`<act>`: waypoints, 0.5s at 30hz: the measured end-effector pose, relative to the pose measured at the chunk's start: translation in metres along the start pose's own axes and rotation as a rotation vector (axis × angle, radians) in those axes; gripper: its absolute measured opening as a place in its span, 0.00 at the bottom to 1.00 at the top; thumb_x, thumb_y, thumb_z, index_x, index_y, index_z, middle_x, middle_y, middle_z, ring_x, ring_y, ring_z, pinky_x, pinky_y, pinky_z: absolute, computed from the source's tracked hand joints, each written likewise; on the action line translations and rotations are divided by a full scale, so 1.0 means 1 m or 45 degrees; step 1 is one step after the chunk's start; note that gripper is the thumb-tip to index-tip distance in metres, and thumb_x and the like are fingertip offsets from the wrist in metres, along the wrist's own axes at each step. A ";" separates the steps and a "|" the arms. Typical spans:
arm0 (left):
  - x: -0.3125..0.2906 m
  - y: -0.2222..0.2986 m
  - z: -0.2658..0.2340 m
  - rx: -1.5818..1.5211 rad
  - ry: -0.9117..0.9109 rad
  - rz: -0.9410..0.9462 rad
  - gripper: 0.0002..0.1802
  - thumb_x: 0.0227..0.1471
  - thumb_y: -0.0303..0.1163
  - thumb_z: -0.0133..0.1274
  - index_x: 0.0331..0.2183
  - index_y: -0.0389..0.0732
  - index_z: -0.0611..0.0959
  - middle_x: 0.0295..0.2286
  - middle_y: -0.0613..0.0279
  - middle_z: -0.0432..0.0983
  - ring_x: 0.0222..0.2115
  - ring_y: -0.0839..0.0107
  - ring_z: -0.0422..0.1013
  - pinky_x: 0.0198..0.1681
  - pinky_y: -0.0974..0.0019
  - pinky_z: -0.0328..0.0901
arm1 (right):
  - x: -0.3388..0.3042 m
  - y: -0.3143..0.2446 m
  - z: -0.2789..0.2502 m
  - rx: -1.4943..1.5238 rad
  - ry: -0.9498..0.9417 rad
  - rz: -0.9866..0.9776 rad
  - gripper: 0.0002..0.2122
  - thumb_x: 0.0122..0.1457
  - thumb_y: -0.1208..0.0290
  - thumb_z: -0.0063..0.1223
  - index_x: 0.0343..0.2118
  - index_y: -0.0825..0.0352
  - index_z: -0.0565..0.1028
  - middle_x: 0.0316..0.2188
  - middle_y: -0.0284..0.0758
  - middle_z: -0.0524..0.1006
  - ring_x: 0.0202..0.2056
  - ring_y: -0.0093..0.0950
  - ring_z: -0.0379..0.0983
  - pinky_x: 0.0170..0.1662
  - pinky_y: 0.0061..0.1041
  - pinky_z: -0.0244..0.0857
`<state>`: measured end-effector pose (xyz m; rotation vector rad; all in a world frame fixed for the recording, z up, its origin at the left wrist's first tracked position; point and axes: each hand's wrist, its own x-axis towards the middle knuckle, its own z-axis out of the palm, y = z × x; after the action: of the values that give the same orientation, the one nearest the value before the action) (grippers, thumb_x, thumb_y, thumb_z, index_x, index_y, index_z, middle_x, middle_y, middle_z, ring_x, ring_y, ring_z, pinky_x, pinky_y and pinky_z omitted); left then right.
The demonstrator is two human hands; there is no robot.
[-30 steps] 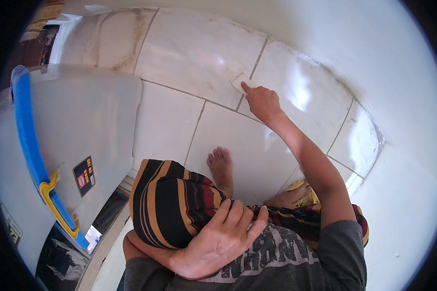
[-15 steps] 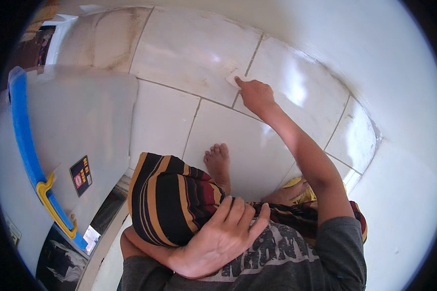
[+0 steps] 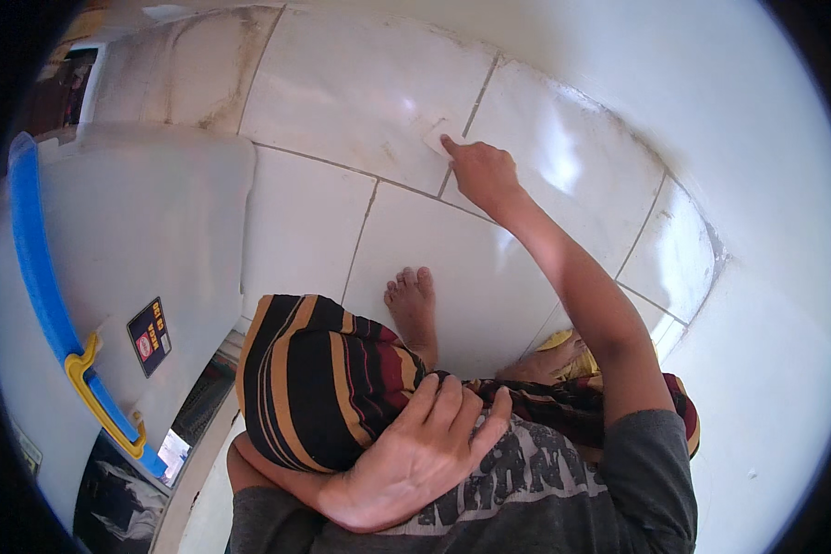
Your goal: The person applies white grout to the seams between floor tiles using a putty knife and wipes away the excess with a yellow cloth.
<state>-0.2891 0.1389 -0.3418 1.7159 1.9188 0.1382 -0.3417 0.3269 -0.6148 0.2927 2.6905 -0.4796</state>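
Observation:
My right hand [image 3: 483, 175] reaches forward over the white tiled floor [image 3: 452, 258]. Its fingers are closed on a small white pad [image 3: 434, 139], which lies flat against a tile beside a grout line. The index finger presses on the pad; whether it is a sponge or folded cloth I cannot tell. Faint brownish smudges show on the tile around it. Bent back toward my body, my left hand [image 3: 425, 452] rests on the striped cloth [image 3: 323, 397] over my raised knee and against my dark shirt. Its fingers are spread, with nothing in them.
A translucent plastic box [image 3: 148, 222] with a blue rim [image 3: 37, 240] and a yellow latch [image 3: 102, 397] stands close on the left. My bare foot [image 3: 411, 305] is on the tiles before me. A white wall [image 3: 757, 305] borders the floor on the right, with grime along its foot.
My right hand has shifted slightly up and to the left with the white pad, still on the tile. The left hand stays on the cloth. The view has tilted a little.

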 end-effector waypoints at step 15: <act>0.004 -0.003 -0.009 -0.001 -0.076 -0.047 0.24 0.45 0.30 0.45 0.47 0.37 0.72 0.32 0.56 0.72 0.40 0.62 0.69 0.46 0.63 0.64 | -0.005 0.008 -0.007 -0.016 -0.019 -0.037 0.21 0.57 0.68 0.48 0.56 0.55 0.66 0.25 0.39 0.77 0.28 0.37 0.76 0.28 0.35 0.70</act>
<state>-0.2958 0.1449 -0.3364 1.6648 1.9051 0.0728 -0.3378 0.3363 -0.6088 0.2460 2.6856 -0.4710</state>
